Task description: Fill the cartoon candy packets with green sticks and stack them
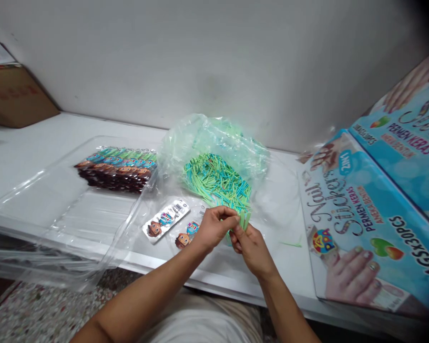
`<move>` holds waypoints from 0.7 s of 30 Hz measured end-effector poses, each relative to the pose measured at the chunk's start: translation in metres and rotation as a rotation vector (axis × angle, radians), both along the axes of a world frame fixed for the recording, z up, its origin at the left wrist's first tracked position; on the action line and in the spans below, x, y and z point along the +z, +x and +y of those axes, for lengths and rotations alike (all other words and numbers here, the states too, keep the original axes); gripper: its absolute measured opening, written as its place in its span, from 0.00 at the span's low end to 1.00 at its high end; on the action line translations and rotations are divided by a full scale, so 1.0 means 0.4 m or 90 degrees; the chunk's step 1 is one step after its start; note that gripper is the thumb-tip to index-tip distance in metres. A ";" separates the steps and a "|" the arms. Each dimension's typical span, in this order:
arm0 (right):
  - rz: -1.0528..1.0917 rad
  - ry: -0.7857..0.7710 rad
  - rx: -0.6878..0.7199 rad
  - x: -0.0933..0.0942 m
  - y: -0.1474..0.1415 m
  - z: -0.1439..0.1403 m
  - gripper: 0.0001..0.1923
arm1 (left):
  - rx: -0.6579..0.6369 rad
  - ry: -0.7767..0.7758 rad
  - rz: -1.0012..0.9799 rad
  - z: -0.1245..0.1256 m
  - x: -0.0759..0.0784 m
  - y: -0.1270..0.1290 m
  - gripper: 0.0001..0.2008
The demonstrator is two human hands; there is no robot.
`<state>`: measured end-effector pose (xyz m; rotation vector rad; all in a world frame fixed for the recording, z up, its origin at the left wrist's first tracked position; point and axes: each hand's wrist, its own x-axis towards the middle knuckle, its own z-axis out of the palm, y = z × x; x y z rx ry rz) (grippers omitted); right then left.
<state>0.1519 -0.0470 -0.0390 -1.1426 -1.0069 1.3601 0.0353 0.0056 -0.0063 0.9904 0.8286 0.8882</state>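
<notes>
My left hand [216,227] and my right hand [253,245] meet near the table's front edge, fingers pinched together around a few thin green sticks [245,219]. The sticks' lower ends are hidden behind the fingers. Just beyond the hands lies a clear plastic bag [214,133], its mouth spilling a heap of green and blue sticks [218,178]. Left of my left hand lies a silver printed sachet [165,220] with a cartoon figure. A second cartoon print [188,234] is partly covered by my left forearm.
On the left, a clear plastic tray [71,209] holds a stack of cartoon-printed packets [117,169]. Blue printed boxes [346,214] stand on the right. A loose green stick [291,244] lies on the white table [279,276]. A cardboard box [17,97] sits at far left.
</notes>
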 end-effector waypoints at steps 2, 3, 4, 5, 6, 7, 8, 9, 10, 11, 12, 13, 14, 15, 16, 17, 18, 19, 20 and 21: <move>-0.018 0.000 0.009 0.004 -0.001 -0.001 0.18 | 0.009 -0.001 0.004 -0.001 -0.002 0.001 0.09; -0.029 -0.001 0.014 0.007 -0.002 -0.002 0.18 | 0.016 -0.001 0.008 -0.002 -0.004 0.001 0.08; -0.037 -0.002 0.018 0.009 -0.004 -0.003 0.18 | 0.024 -0.001 0.011 -0.003 -0.006 0.002 0.07; -0.040 -0.004 0.021 0.011 -0.005 -0.005 0.18 | 0.036 -0.001 0.013 -0.003 -0.008 0.002 0.05; -0.039 -0.005 0.022 0.011 -0.007 -0.006 0.19 | 0.052 0.001 0.013 -0.004 -0.010 0.003 0.03; -0.035 -0.005 0.022 0.010 -0.008 -0.007 0.19 | 0.071 0.006 0.012 -0.004 -0.011 0.003 0.02; -0.029 -0.006 0.020 0.009 -0.009 -0.008 0.19 | 0.091 0.012 0.011 -0.004 -0.012 0.003 0.01; -0.022 -0.006 0.020 0.007 -0.009 -0.009 0.19 | 0.105 0.016 0.010 -0.003 -0.012 0.003 0.01; -0.017 -0.008 0.019 0.005 -0.009 -0.010 0.19 | 0.112 0.018 0.012 -0.003 -0.012 0.003 0.02; -0.016 -0.010 0.021 0.003 -0.008 -0.010 0.19 | 0.109 0.019 0.013 -0.002 -0.011 0.002 0.03; -0.019 -0.012 0.023 0.002 -0.007 -0.010 0.19 | 0.097 0.021 0.013 -0.001 -0.010 0.001 0.05; -0.025 -0.014 0.024 0.002 -0.007 -0.010 0.19 | 0.081 0.024 0.011 -0.001 -0.008 -0.001 0.06; -0.034 -0.016 0.026 0.002 -0.006 -0.009 0.19 | 0.065 0.034 0.009 0.000 -0.005 -0.003 0.07; -0.043 -0.017 0.027 0.003 -0.006 -0.009 0.20 | 0.052 0.050 0.006 0.000 -0.003 -0.004 0.08; -0.050 -0.018 0.027 0.005 -0.007 -0.008 0.20 | 0.044 0.069 0.003 0.000 0.000 -0.006 0.08; -0.050 -0.019 0.029 0.006 -0.007 -0.008 0.20 | 0.039 0.086 -0.001 -0.001 0.002 -0.007 0.08; -0.044 -0.020 0.031 0.006 -0.008 -0.008 0.20 | 0.038 0.094 -0.004 -0.001 0.004 -0.008 0.09; -0.032 -0.023 0.036 0.007 -0.009 -0.009 0.20 | 0.038 0.093 -0.008 -0.001 0.004 -0.009 0.09; -0.015 -0.024 0.042 0.007 -0.009 -0.009 0.20 | 0.038 0.082 -0.016 -0.002 0.004 -0.009 0.09; 0.002 -0.025 0.049 0.006 -0.009 -0.010 0.21 | 0.037 0.067 -0.024 -0.002 0.002 -0.010 0.09</move>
